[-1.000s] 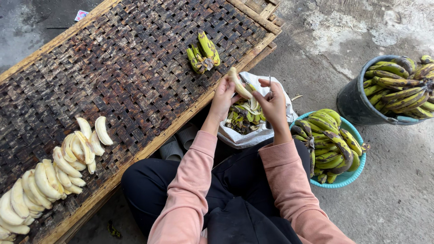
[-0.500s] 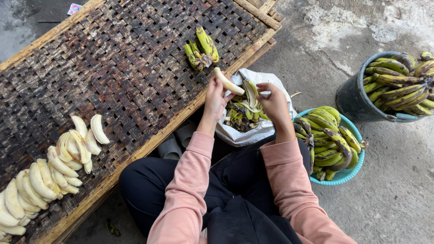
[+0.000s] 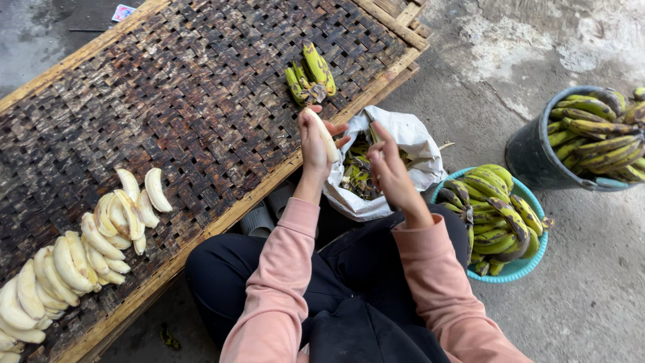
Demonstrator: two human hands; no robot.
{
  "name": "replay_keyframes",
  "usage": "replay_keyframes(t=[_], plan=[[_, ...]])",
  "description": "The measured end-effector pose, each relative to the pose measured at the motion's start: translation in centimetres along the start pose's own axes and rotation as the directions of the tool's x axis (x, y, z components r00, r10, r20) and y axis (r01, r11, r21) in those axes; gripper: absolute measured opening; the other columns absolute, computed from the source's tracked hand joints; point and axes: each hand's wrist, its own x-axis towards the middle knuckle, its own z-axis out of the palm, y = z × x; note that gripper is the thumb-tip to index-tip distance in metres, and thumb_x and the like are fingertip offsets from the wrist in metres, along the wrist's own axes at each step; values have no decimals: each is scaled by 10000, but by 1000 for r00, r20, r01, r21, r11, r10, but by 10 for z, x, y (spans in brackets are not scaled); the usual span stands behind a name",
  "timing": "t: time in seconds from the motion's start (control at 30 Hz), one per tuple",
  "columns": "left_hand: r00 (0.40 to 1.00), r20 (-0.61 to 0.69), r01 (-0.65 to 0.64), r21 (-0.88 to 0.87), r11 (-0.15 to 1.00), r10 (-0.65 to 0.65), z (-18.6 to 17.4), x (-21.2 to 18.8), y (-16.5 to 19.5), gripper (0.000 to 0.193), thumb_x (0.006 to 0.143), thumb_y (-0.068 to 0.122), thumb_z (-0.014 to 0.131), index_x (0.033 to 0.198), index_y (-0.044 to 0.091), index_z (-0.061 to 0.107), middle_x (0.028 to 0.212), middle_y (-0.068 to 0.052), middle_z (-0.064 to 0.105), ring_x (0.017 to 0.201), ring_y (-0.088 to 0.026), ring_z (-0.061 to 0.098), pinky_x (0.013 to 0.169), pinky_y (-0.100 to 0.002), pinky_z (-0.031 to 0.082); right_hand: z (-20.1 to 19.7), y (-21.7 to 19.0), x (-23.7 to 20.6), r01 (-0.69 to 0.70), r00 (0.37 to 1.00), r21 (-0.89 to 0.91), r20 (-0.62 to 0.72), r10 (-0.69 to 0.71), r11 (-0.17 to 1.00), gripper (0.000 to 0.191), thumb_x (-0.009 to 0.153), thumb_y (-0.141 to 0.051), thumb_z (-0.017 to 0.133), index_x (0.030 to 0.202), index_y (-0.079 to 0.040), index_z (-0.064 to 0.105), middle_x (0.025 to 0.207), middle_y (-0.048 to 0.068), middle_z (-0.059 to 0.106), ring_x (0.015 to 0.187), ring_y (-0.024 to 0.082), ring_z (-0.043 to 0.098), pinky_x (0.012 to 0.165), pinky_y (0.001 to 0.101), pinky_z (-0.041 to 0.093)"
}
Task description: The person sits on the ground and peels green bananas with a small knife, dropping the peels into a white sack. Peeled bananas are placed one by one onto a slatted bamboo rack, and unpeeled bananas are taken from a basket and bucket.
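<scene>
Two hands work over a white plastic bag of peels. Our left hand is closed around a peeled banana, pale and bare, held upright just past the edge of the woven bamboo drying rack; the grip looks loose enough not to bruise it. Our right hand sits over the bag mouth, fingers curled in and pinching what seems to be a strip of green peel, though we cannot tell exactly what it is. We judge it is held there so scraps drop straight into the bag.

Inside the bag: dark green-yellow banana peels, heaped.

On the rack, just beyond the left hand, lies a small bunch of unpeeled bananas, close for easy reach. Far to the left, rows of peeled bananas overlap along the rack's near edge, laid out flat, probably for drying.

Right of our knee, a turquoise basket holds green-yellow bananas, and a dark grey bucket further out holds more. Both stand on the concrete floor.

One small package or card, white with red and blue print, lies on the ground at the top left, beyond the rack. Pink sleeves, dark trousers.
</scene>
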Motion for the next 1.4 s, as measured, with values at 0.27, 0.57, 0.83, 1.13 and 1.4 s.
replay_keyframes(t=[0.27,0.57,0.83,1.13,1.4], plan=[[979,-65,-202,-317,927,191,20,16,-2,382,1161,435,413,1257,100,569,1035,-19,531,820,-108,521,592,-252,454,19,-14,-21,144,961,107,222,-165,984,661,1120,-376,462,1677,-106,228,1035,-6,501,743,52,443,625,203,419],[972,-188,-170,-157,973,140,59,2,19,291,1100,388,369,1142,142,519,1060,5,558,878,-94,549,684,-274,524,5,-10,-20,215,947,41,236,-219,976,674,1121,-454,434,1666,-91,278,999,-21,534,767,70,462,681,225,431],[979,-88,-203,-282,938,186,54,9,16,284,1134,357,382,1138,111,523,972,-20,528,792,-111,495,597,-262,452,5,-10,-18,237,948,-65,232,-216,969,642,1115,-399,448,1650,-79,291,978,-19,548,758,81,482,692,232,444],[997,-73,-56,-377,924,30,57,-9,15,280,1130,321,379,1172,87,525,935,-24,525,759,-120,532,701,-322,549,10,-3,-10,383,920,-211,177,-350,899,583,1141,-337,455,1614,-14,343,1506,167,557,1214,238,595,1058,327,448],[998,55,52,-391,919,-33,60,-42,12,307,1139,296,325,1194,46,493,937,-47,548,1129,-293,653,995,-410,499,12,-1,-2,348,936,-217,139,-324,912,524,1114,-208,473,1590,-8,379,1625,170,458,1495,281,467,1211,359,348]])
